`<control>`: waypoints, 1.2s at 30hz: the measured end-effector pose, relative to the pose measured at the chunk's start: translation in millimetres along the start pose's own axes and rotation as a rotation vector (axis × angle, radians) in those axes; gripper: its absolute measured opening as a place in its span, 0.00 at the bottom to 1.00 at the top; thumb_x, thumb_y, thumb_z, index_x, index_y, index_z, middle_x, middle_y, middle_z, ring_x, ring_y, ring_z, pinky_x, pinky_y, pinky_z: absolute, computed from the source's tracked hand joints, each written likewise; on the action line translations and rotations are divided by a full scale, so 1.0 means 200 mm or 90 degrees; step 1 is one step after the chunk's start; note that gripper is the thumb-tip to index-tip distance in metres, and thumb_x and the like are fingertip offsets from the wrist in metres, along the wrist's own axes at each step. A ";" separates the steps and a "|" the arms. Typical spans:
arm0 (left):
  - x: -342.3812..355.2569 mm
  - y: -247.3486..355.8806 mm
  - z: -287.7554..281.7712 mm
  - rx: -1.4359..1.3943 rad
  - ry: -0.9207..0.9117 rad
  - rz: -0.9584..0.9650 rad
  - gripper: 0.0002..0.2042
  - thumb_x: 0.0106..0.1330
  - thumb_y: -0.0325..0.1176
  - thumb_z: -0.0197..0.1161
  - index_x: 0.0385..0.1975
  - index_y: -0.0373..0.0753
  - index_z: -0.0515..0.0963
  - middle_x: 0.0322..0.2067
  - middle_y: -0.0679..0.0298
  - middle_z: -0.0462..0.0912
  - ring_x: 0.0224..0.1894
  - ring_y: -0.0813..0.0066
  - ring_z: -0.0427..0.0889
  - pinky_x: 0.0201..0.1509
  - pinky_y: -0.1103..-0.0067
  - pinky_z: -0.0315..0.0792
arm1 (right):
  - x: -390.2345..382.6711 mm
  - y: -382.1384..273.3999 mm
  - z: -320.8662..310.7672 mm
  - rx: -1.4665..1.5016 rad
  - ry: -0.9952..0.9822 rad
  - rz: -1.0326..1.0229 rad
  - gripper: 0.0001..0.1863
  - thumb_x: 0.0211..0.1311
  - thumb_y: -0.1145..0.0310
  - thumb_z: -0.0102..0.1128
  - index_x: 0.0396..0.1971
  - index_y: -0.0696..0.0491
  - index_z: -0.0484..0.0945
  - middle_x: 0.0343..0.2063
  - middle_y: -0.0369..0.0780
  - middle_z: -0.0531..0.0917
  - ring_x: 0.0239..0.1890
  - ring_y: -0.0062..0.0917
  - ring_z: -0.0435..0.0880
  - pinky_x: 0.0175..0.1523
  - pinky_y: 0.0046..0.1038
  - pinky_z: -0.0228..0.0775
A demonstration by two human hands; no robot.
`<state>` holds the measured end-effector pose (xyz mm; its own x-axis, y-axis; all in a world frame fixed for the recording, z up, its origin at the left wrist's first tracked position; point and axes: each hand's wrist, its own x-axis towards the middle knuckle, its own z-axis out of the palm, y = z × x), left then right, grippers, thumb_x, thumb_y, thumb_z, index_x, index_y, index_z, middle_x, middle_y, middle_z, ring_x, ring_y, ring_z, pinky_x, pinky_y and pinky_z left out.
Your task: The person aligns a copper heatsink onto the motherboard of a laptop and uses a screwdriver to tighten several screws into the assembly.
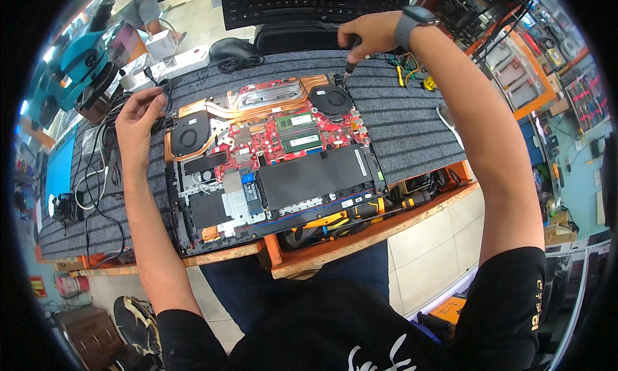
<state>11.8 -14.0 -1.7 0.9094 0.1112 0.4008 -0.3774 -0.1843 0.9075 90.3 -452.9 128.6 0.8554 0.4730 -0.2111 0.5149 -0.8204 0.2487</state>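
Note:
An opened laptop base [380, 178] lies on the ribbed grey mat, showing its red circuit board [257, 138], copper heat pipes [257, 112], two green memory sticks [301, 141] and a flat black battery [312, 180]. My right hand [373, 35] grips a screwdriver [350, 67], whose tip points down at the far right corner beside the right cooling fan [331, 100]. My left hand [140, 116] is raised by the left cooling fan [190, 134], fingers curled and pinched together. Whatever sits between those fingertips, if anything, is too small to make out.
A black keyboard [309, 2] and a coiled-cable mouse [235, 53] sit beyond the laptop. To the left are a teal microscope [77, 65], a white power strip [174, 67] and tangled cables. An orange-edged drawer [380, 224] with tools stands out at the near edge.

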 end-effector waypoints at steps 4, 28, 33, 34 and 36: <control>0.00 0.01 0.01 -0.011 0.004 -0.001 0.10 0.68 0.30 0.67 0.46 0.34 0.83 0.38 0.67 0.84 0.41 0.81 0.82 0.45 0.82 0.75 | 0.02 -0.10 -0.09 -0.039 -0.129 0.115 0.21 0.66 0.48 0.62 0.37 0.53 0.85 0.30 0.41 0.87 0.38 0.34 0.86 0.44 0.36 0.75; -0.02 0.02 0.04 -0.081 -0.039 -0.017 0.11 0.67 0.29 0.68 0.45 0.31 0.82 0.38 0.63 0.85 0.41 0.77 0.84 0.47 0.81 0.78 | -0.15 -0.06 -0.09 0.204 0.123 -0.009 0.14 0.62 0.62 0.69 0.38 0.58 0.83 0.27 0.39 0.85 0.26 0.20 0.82 0.32 0.25 0.74; -0.15 0.23 0.20 -0.133 -0.040 -0.060 0.10 0.66 0.28 0.67 0.45 0.31 0.81 0.35 0.62 0.84 0.40 0.76 0.83 0.48 0.80 0.77 | -0.53 -0.26 0.08 0.689 0.418 -0.091 0.16 0.62 0.64 0.71 0.46 0.57 0.83 0.35 0.36 0.86 0.34 0.16 0.83 0.40 0.21 0.76; -0.22 0.31 0.28 -0.133 -0.071 -0.052 0.10 0.65 0.28 0.68 0.43 0.31 0.81 0.34 0.61 0.84 0.38 0.74 0.84 0.46 0.79 0.78 | -0.63 -0.34 0.13 0.781 0.434 -0.081 0.17 0.61 0.65 0.71 0.47 0.57 0.83 0.40 0.37 0.86 0.37 0.18 0.84 0.42 0.21 0.77; -0.41 0.46 0.43 -0.128 -0.139 -0.043 0.09 0.64 0.30 0.69 0.38 0.30 0.82 0.33 0.58 0.84 0.34 0.72 0.85 0.41 0.76 0.79 | -0.79 -0.49 0.31 0.817 0.465 -0.067 0.15 0.61 0.67 0.71 0.47 0.55 0.84 0.43 0.39 0.87 0.43 0.23 0.85 0.49 0.25 0.77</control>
<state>-82.7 -124.2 38.9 0.9417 -0.0996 0.3214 -0.3214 0.0161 0.9468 -99.8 -466.8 78.3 0.8568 0.2806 0.4327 0.5071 -0.3055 -0.8059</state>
